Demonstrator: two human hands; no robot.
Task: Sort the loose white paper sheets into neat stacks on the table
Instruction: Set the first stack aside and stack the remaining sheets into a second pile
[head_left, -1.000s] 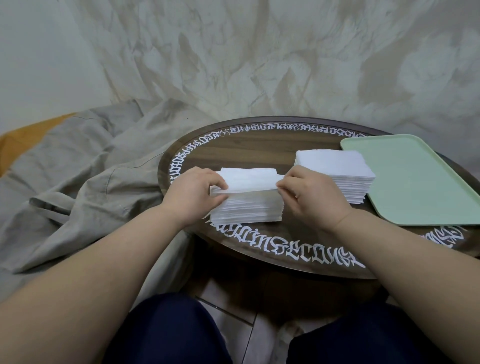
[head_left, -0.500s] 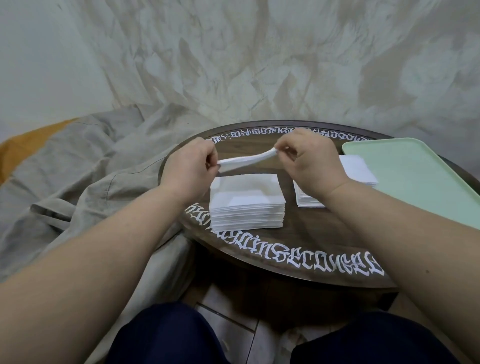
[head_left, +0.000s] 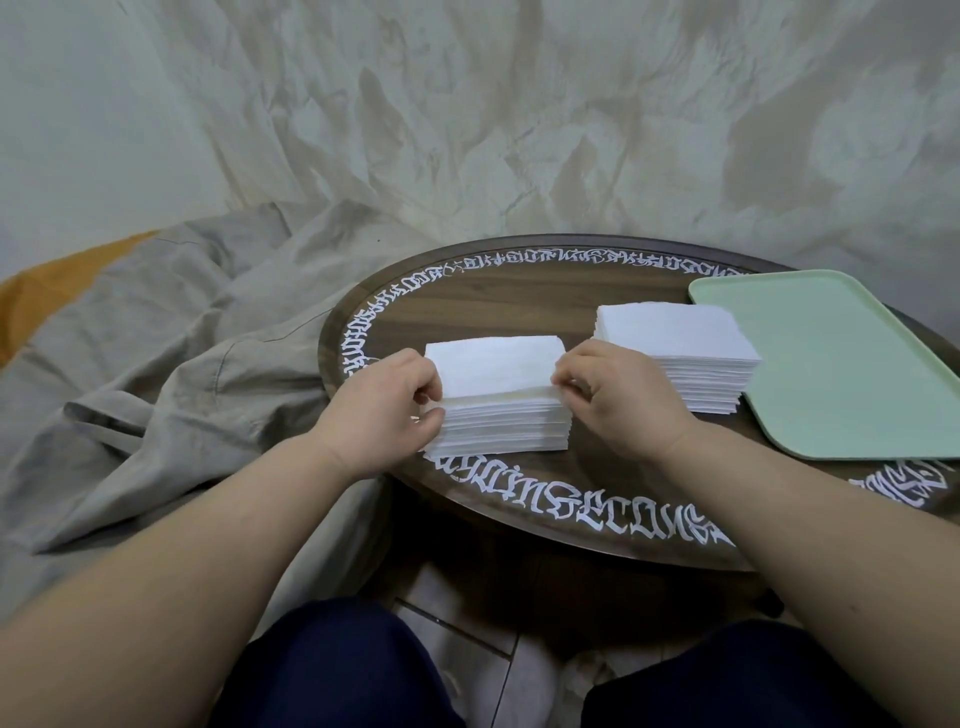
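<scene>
Sheets of white paper in two piles on the round table (head_left: 519, 306), seen from the head camera, the only view; near stack (head_left: 498, 410) sits toward the near-left part of the tabletop, just inside the white lettered border, squared up and fairly tall; far stack (head_left: 675, 364) stands to its right and a little farther off, close beside the pale green tray (head_left: 841, 364) but, as far as can be judged, not on it.

Left hand (head_left: 384, 410) at the left side of the near stack, fingers curled and pinching the left edge of the top sheet (head_left: 493, 369); right hand (head_left: 618, 400) at the right side, thumb and fingers pinching the same sheet's right edge; held at two opposite edges, probably to keep thin paper flat and under control while lining it up with the pile below; near edge of that sheet lies slightly raised above the rest, so likely either being peeled off or being laid down, cannot tell which.

Tray lies bare at the right, perhaps waiting for finished piles; rumpled grey cloth (head_left: 156, 364) hangs off to the left, clear of the paper; both piles look tidy, so sorting seems well along.
</scene>
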